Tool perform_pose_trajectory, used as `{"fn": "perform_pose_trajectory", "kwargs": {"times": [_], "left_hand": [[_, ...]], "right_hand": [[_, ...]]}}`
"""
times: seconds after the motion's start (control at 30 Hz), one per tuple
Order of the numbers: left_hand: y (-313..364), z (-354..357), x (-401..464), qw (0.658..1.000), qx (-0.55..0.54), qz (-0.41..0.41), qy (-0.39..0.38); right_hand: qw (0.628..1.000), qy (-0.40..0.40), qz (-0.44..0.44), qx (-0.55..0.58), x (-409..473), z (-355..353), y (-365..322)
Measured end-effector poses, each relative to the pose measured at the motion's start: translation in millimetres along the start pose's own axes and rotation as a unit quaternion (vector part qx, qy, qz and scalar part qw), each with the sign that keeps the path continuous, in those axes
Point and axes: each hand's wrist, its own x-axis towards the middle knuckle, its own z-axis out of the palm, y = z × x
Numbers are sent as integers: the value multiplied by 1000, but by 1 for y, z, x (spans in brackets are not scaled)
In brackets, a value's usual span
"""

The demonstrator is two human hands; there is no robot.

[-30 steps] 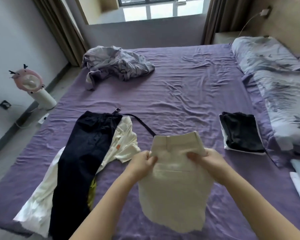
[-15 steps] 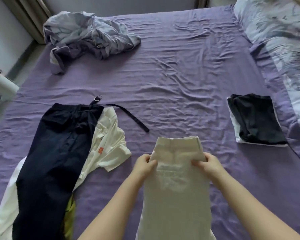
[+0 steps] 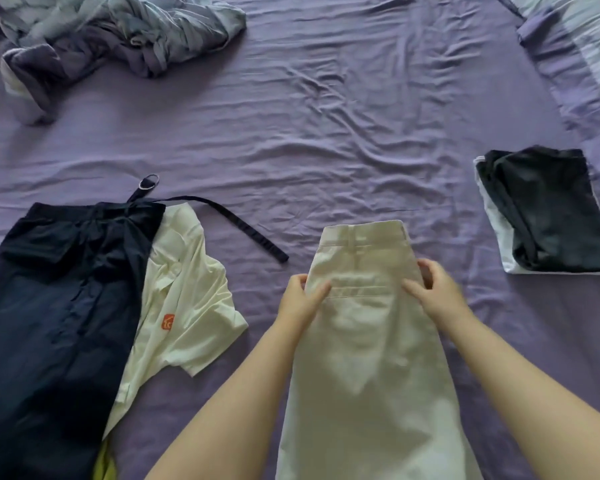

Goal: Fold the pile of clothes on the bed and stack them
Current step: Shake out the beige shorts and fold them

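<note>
Cream trousers (image 3: pixel 368 341) lie lengthwise on the purple bed (image 3: pixel 309 116), waistband pointing toward the far edge, legs running back to the near edge between the person's forearms. Left hand (image 3: pixel 300 299) grips the left side seam just below the waistband, thumb on top of the cloth, fingers curled under the edge. Right hand (image 3: pixel 433 289) pinches the right side seam at the same level, fingers folded over the fabric. Both hands hold the trousers; cloth between them is flat with a welt pocket visible. Toward the left edge of the bed: navy trousers (image 3: pixel 56 306) spread flat, overlapping a white shirt (image 3: pixel 187 306) with an orange chest mark. A black belt (image 3: pixel 229 220) with a metal ring trails from the navy waistband toward the cream trousers, not touching them. Near the right edge: a folded stack (image 3: pixel 551 213), dark garment on top of a white one. Far left corner: a crumpled grey-lilac garment (image 3: pixel 118 36). Far right corner: a pillow (image 3: pixel 582 46).
</note>
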Motion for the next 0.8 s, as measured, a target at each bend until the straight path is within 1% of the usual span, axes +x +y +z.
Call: {"fn": "perform_pose_trajectory", "kwargs": {"times": [0.03, 0.1, 0.23, 0.3, 0.37, 0.43, 0.5, 0.57, 0.6, 0.63, 0.67, 0.7, 0.73, 0.77, 0.8], "left_hand": [[-12, 1, -5, 999, 16, -31, -12], [-37, 2, -22, 997, 43, -64, -13], [-79, 6, -63, 993, 81, -91, 4], [-92, 8, -84, 990, 106, -97, 14], [-101, 8, -102, 988, 117, -91, 44], [-107, 8, -116, 986, 134, -72, 72], [-112, 7, -126, 982, 156, -67, 82], [-115, 9, -134, 970, 211, -81, 94], [-116, 12, -138, 954, 263, -83, 113], [-116, 16, -144, 934, 321, -74, 136], [-115, 22, -152, 915, 367, -48, 161], [-113, 31, -161, 904, 389, -9, 176], [-110, 41, -170, 904, 389, 34, 173], [-108, 53, -179, 913, 373, 74, 150], [-106, 67, -189, 930, 339, 95, 110]], "right_hand": [[999, -4, 16, -31, -10, 3, 12], [996, 10, 30, -86, -36, 8, 39], [996, 39, 40, -73, -87, 13, 77], [994, 46, 61, -82, -106, 12, 90], [993, 41, 72, -80, -119, 10, 98], [994, 27, 71, -83, -126, 6, 102], [993, 11, 64, -99, -131, 1, 104], [993, -10, 54, -109, -139, -6, 105], [993, -19, 53, -107, -144, -11, 107], [993, -25, 54, -101, -151, -16, 109], [994, -29, 56, -91, -157, -23, 112], [995, -35, 59, -78, -164, -29, 116], [995, -42, 62, -63, -171, -36, 121], [996, -51, 64, -47, -179, -42, 126], [995, -61, 68, -32, -186, -47, 131]]}}
